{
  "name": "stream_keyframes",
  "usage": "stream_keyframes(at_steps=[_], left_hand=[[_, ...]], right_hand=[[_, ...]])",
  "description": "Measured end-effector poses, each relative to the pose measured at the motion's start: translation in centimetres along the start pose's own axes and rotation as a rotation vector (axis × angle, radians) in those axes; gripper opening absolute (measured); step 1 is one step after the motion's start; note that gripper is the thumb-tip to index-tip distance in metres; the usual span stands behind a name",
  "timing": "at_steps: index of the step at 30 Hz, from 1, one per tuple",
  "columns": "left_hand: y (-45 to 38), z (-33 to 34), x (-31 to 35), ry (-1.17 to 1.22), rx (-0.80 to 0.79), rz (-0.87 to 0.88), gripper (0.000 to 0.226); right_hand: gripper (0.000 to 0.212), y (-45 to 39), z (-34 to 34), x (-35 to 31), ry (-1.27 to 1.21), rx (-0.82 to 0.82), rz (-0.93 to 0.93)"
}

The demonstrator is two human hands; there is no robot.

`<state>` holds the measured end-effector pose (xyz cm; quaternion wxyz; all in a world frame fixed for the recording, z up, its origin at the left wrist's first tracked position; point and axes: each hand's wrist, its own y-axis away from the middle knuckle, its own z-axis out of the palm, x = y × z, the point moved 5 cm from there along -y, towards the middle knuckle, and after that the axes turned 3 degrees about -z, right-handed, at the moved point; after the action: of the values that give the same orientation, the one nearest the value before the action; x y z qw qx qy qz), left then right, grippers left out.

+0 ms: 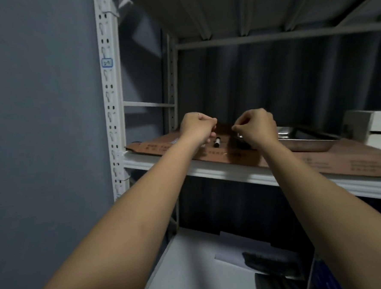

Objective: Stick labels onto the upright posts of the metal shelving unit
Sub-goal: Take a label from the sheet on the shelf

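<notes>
Both bare arms reach up and forward over the middle shelf [231, 175] of the white metal shelving unit. The left hand [197, 126] has its fingers curled in, knuckles up, just left of the marker [284, 138]; whether its grip holds anything cannot be told, since the fingertips are turned away from view. The right hand [257, 126] is also curled, thumb and forefinger brought together as in a pinch, to the right of the marker; anything between them is too small to make out, so its grip cannot be told either. The two hands are near each other but apart.

The marker, black with a white band, lies on a flat sheet of brown cardboard [319, 158] that covers the shelf. To the right of the marker, behind the right hand, a shallow steel tray [305, 143] rests on the cardboard. Further right of the marker stands a white box [366, 122].

Well left of the marker and higher up, the front post [111, 104], white and punched with slots, carries one small label [107, 63] with a blue border, stuck flat on its front face. A rear post [171, 89] stands behind and left of the marker. Below the marker's shelf, a lower shelf holds white sheets [240, 248] and a dark thing, blurred.
</notes>
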<state>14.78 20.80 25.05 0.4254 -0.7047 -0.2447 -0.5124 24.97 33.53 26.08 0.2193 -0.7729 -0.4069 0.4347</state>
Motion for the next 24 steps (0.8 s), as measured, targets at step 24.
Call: stream_keyframes(at_steps=[24], left_hand=[[-4.1, 4.7, -2.1, -0.07, 0.01, 0.026, 0.03]], right_hand=[[0.02, -4.3, 1.0, 3.0, 0.089, -0.112, -0.104]])
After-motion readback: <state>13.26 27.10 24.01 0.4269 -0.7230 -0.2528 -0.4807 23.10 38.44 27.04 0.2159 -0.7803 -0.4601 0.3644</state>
